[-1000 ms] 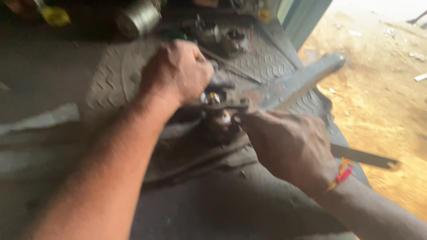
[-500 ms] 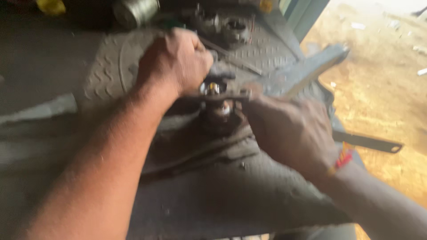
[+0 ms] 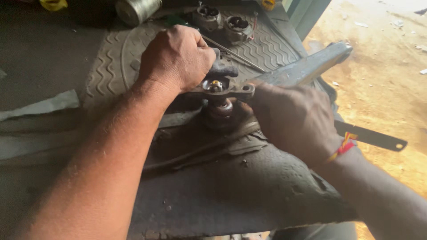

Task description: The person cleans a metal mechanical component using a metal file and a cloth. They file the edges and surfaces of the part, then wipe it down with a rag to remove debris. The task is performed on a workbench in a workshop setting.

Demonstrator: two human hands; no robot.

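Rubber floor mat [image 3: 111,66], ribbed and worn, is spread under the work area, with a long grey metal bar [image 3: 307,66] at its right edge. Near the mat's centre, a small metal bracket assembly [image 3: 222,89] is gripped at both ends: left hand [image 3: 175,58] clenched around one end, right hand [image 3: 293,120] curled onto the other.

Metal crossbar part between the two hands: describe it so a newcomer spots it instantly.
Start at the ribbed rubber mat and come down its near edge to where the left hand and right hand meet. The metal crossbar part spans between them, atop a dark rounded stem. Unlike the two round housings farther back, it has a shiny brass-coloured centre.
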